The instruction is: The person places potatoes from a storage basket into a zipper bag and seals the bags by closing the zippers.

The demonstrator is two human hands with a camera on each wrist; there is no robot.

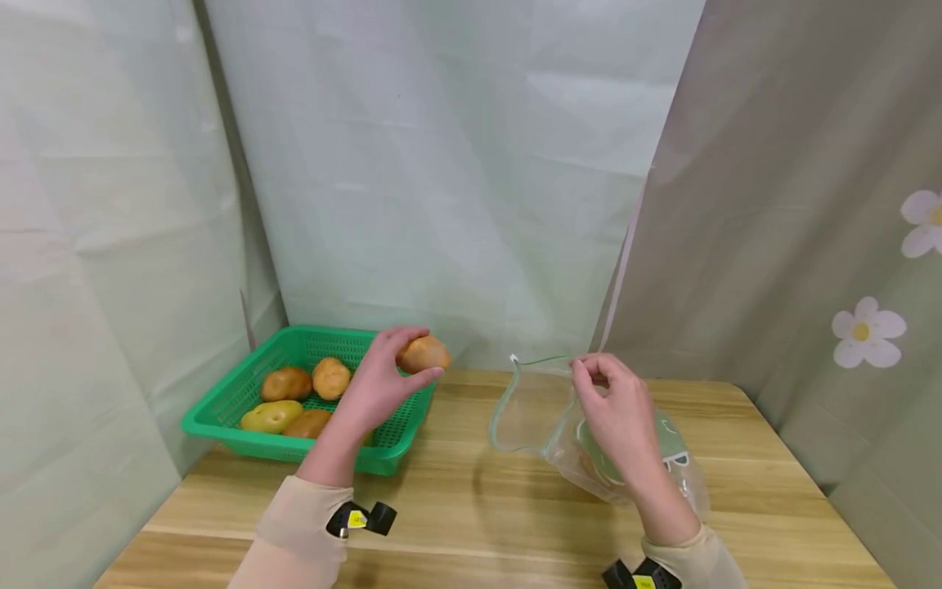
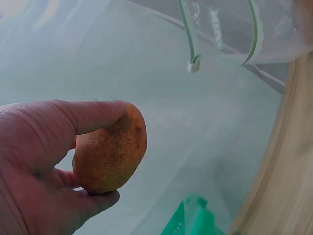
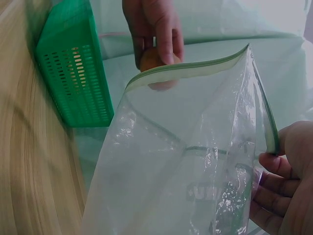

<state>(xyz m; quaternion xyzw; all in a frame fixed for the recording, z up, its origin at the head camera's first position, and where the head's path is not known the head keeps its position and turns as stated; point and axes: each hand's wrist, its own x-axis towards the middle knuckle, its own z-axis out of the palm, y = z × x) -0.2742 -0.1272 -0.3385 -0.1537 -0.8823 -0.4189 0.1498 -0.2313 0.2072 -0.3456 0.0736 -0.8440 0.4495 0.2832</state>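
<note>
My left hand [image 1: 375, 380] holds a brown potato [image 1: 427, 354] between thumb and fingers, up near the right rim of the green basket [image 1: 287, 449]. Dark specks mark this potato's skin in the left wrist view. On the right, my right hand [image 1: 618, 417] pinches the green-edged rim of a clear zip bag [image 3: 161, 186] between thumb and index finger. The bag's mouth gapes toward the left hand, and a white slider [image 2: 193, 66] sits at one end of its zip. In the right wrist view, the left hand and potato appear just beyond the bag's rim.
Several potatoes lie in the basket, among them a brown one [image 1: 285, 383], a rounder one [image 1: 331, 378] and a yellowish one [image 1: 271, 417]. Basket and bag are on a wooden table [image 1: 456, 507]. Pale curtains [image 1: 456, 180] hang close behind and at both sides.
</note>
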